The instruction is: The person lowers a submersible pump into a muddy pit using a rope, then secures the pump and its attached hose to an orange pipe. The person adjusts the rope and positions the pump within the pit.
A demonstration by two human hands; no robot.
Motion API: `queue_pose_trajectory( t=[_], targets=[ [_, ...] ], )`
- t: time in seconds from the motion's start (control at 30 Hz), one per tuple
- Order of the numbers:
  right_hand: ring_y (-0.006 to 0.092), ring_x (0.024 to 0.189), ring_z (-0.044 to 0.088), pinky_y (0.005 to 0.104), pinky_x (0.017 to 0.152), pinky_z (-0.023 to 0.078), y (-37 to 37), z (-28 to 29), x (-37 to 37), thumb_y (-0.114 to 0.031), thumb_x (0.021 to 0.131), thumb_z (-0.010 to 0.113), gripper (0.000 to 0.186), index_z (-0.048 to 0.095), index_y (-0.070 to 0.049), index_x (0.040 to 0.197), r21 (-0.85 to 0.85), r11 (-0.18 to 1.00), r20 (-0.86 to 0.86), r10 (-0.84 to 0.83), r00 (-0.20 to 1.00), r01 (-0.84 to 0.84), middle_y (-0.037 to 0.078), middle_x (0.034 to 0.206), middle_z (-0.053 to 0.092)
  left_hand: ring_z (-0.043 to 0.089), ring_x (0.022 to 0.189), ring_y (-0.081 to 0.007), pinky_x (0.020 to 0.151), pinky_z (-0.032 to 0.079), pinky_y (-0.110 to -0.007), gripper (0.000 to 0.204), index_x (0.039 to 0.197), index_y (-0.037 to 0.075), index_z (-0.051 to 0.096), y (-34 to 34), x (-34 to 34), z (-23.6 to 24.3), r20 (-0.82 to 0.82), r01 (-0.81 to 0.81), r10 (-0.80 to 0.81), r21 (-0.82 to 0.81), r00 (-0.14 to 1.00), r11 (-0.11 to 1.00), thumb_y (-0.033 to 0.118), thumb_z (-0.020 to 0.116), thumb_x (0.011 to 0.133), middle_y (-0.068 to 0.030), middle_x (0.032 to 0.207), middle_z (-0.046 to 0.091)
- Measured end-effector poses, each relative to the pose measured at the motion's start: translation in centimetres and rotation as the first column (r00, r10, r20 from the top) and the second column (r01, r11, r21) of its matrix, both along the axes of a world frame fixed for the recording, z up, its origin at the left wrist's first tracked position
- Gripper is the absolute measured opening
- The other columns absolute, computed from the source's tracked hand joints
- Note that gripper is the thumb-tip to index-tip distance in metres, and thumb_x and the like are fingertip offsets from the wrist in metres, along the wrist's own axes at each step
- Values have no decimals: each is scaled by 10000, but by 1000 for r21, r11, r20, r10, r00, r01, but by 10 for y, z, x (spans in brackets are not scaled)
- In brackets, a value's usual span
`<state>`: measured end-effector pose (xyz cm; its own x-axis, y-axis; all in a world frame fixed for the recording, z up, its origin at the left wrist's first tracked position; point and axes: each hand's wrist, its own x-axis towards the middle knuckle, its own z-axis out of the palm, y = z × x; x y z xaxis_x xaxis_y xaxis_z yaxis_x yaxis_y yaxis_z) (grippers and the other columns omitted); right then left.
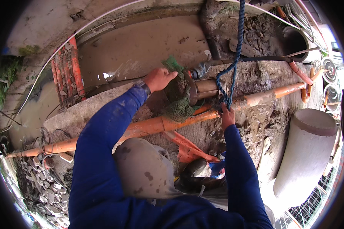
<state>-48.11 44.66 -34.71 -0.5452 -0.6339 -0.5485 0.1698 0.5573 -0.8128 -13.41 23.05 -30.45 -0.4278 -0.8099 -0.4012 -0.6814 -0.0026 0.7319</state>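
My left hand (159,79), closed, pinches the upper part of a green mesh net (180,109) draped over a dark rounded fitting on a muddy metal cylinder (206,87). My right hand (227,116) is closed on a knotted blue rope (237,42) beside the cylinder's right end; what else lies under its fingers is unclear. The rope runs up out of view. A dark hose (262,59) with a bluish fitting lies behind the cylinder. A long orange pipe (137,130) passes beneath my hands along the concrete.
Muddy water (133,42) lies behind the concrete ledge (72,118), with red pipes (75,68) at left. A large concrete pipe (300,156) stands at right, another (294,38) behind it. An orange sheet (183,145) lies below the pipe. Rubble (49,187) covers the lower left.
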Motion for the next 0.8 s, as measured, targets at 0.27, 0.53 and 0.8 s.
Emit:
queue_pose_trajectory(
  t=[0.27, 0.53, 0.8],
  targets=[
    [144, 1021, 616, 340, 829, 547, -26, 15, 13, -339, 973, 641, 371, 601, -56, 1210, 110, 993, 48, 27, 998, -32, 38, 1145, 650, 669, 1010, -414, 869, 509, -492, 621, 931, -53, 708, -47, -41, -72, 256, 97, -91, -14, 962, 995, 557, 621, 848, -281, 1038, 693],
    [162, 1092, 585, 366, 834, 505, -30, 26, 10, -398, 964, 632, 427, 580, -103, 1269, 111, 994, -23, 17, 1000, -15, 26, 1230, 617, 620, 645, -263, 645, 478, -452, 302, 789, -30, 670, -34, -63, -25, -272, 199, -236, -158, 933, 967, 258, 621, 865, -133, 680, 652],
    [178, 1101, 594, 381, 850, 521, -35, 20, 15, -398, 970, 619, 422, 581, -107, 1274, 128, 992, 8, -8, 1000, 7, 41, 1230, 616, 704, 891, -264, 806, 545, -400, 265, 1017, 43, 731, -39, -21, -58, -255, 93, -131, -155, 958, 983, 254, 650, 880, -127, 953, 739]
  ],
)
